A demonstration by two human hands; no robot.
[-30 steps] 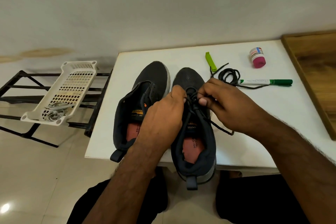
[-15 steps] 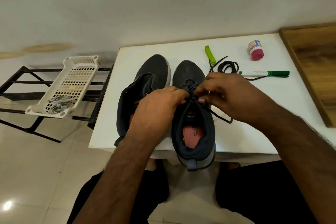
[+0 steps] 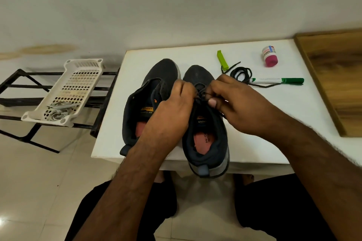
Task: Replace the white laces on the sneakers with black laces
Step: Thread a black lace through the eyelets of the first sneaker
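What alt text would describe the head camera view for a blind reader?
Two hands, left hand and right hand, thread a thin black lace through the right dark fabric sneaker on a white table; a coiled spare black lace lies behind.

Two sneakers stand side by side on the surface, toes toward the wall: the left sneaker and the right sneaker, its heel over the near edge. Both hands meet above the right sneaker. Behind and right lie a clip, a coiled lace, a marker and a jar. Left of the surface, a basket rests on a rack.
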